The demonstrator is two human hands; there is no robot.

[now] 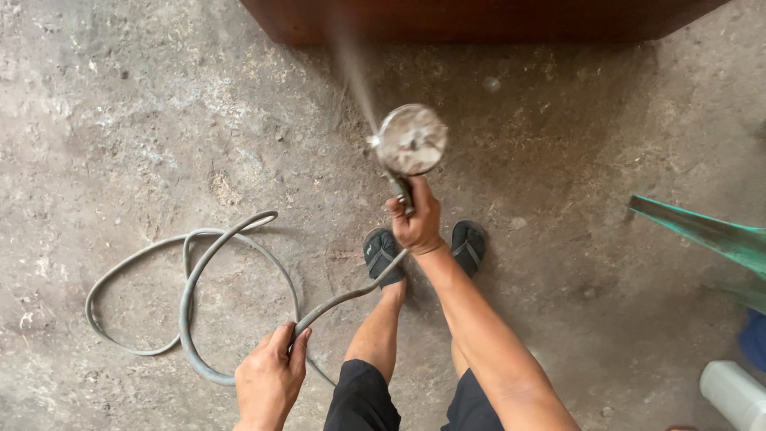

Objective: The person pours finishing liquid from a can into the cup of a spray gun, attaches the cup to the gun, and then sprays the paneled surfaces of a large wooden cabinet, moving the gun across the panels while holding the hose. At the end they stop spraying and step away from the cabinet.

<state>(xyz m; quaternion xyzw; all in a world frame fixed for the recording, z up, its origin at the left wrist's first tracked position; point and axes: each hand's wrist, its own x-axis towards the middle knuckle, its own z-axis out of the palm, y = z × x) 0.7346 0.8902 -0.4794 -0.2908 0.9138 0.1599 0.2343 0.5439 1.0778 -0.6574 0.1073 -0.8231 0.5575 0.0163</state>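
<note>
The right hand (415, 219) grips a spray gun (408, 144), and mist shoots toward twelve o'clock at the brown wood (479, 20). The left hand (270, 379) holds the gray hose (191, 295) tight at seven o'clock. Spraying looks under way; next, feed slack hose.

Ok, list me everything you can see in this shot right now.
spray gun: one, metal with round cup, centre, mist leaving it toward the wood
hose: one, grey, looped on floor at left, running to the gun
wooden piece: one, dark red-brown, top edge
green sheet: one, right edge
white container: one, bottom right
floor: grey concrete
sandals: two, dark
left hand: grips hose
right hand: grips gun
</note>
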